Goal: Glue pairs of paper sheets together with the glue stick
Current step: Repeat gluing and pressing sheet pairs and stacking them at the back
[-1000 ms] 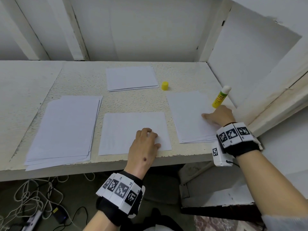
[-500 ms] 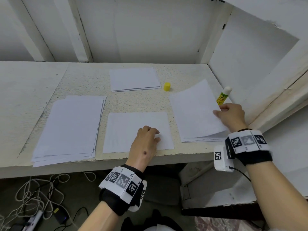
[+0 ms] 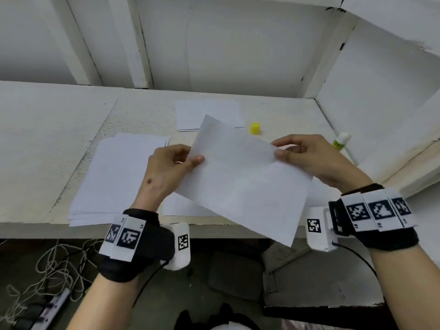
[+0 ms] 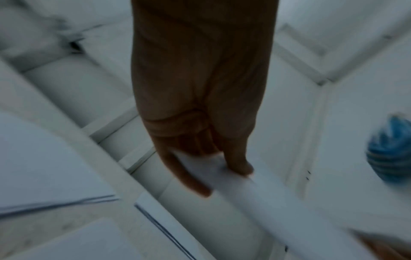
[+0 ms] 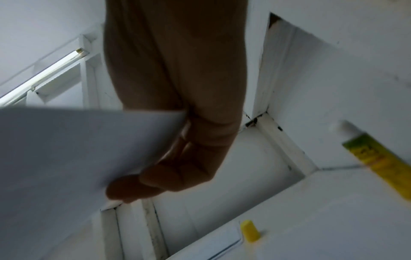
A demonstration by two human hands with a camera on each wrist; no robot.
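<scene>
The lifted sheet hangs mid-frame above the desk, long axis slanting upper left to lower right; left hand and right hand pinch its upper edge; the uncapped glue stick lies right, nearer the right hand.

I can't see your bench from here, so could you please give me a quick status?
Left hand and right hand pinch one paper sheet above the table. Glue stick uncapped, untouched. Nothing in the way.
</scene>
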